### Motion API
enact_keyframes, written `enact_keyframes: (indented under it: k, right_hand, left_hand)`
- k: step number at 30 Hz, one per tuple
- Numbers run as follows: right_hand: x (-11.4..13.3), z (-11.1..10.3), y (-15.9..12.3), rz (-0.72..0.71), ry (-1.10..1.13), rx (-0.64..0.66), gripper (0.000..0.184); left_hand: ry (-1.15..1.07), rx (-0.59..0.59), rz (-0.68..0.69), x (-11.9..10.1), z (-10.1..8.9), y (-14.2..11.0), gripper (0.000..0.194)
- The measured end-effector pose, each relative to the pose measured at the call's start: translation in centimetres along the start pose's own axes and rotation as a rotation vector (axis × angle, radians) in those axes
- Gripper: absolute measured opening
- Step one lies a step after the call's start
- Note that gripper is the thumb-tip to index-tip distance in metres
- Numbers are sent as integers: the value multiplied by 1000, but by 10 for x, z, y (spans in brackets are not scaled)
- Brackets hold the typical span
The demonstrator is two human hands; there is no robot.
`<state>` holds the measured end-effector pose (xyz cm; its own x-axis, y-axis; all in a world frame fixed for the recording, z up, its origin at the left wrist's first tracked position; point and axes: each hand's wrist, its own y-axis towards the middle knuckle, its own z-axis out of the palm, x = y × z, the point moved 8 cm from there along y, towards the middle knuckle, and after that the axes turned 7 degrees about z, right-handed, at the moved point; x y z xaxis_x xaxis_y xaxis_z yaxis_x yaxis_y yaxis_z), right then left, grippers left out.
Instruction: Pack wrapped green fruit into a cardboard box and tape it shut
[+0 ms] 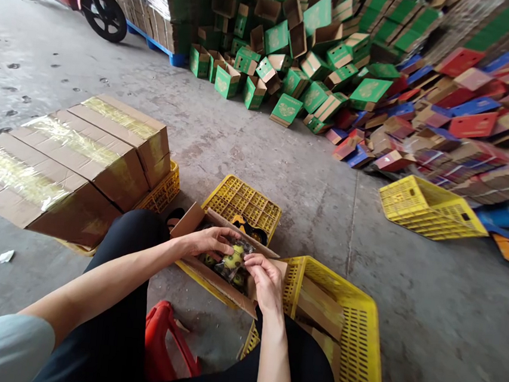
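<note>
Yellow-green fruit (234,256) in clear plastic (247,248) sits between a person's two bare hands, just above an open cardboard carton (189,219). The right hand (266,279) pinches the plastic between thumb and fingertips at the fruit's right side. The left hand (209,242) curves its fingers over the fruit's upper left, touching the wrapping; whether they grip it or only rest there, I cannot tell. Directly below the grip, more wrapped fruit (208,260) lies inside the carton. Just beyond the hands, a black-and-yellow object (254,233) lies by the carton's far side, near a yellow lattice crate (240,194). Left of the grip are three taped cartons (91,154); right of it, a yellow crate (365,328) holds cardboard boxes (322,308). Nearer the body than the grip is a red plastic stool (159,341). Well beyond the hands, green boxes (287,107) lie heaped beside red and blue ones (472,124).
</note>
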<state>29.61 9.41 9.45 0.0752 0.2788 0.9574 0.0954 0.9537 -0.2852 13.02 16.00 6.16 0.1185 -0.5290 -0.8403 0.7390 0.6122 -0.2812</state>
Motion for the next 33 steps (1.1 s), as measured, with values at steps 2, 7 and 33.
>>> enact_keyframes:
  k: [2, 7, 33]
  right_hand:
    - [1, 1, 0, 12, 35, -6, 12]
    - [2, -1, 0, 24, 88, -50, 13]
    - [-18, -13, 0, 257, 24, -195, 47]
  left_hand:
    - [7, -2, 8, 0, -1, 0, 80]
    - [21, -8, 34, 2, -3, 2, 98]
    - [664, -284, 223, -7, -51, 19, 36]
